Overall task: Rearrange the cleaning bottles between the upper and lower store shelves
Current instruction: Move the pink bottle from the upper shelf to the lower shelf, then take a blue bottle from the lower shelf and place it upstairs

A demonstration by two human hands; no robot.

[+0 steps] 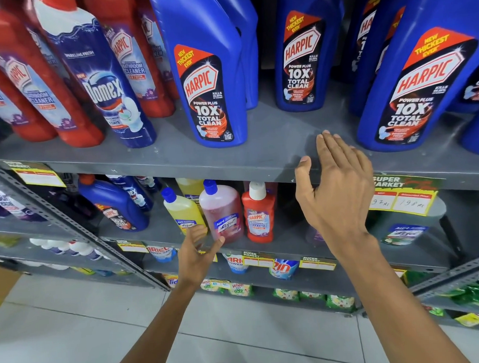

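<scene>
Tall blue Harpic bottles (213, 81) stand on the grey upper shelf (272, 142), with a dark blue Domex bottle (104, 88) and red Harpic bathroom cleaner bottles (39, 87) to their left. On the lower shelf (159, 239) stand a yellow Lizol bottle (183, 210), a pink Lizol bottle (223, 211), a small red Harpic bottle (258, 210) and a blue Harpic bottle (115, 204). My right hand (336, 183) is open, fingers over the upper shelf's front edge in a gap between blue bottles. My left hand (198, 250) is open just in front of the pink and yellow bottles, holding nothing.
Yellow price tags (402, 197) hang on the shelf edges. Detergent packs (237, 261) and green pouches (337, 300) fill the shelves below. A slotted metal upright (71, 222) runs diagonally at the left. White floor tiles (75, 323) lie below.
</scene>
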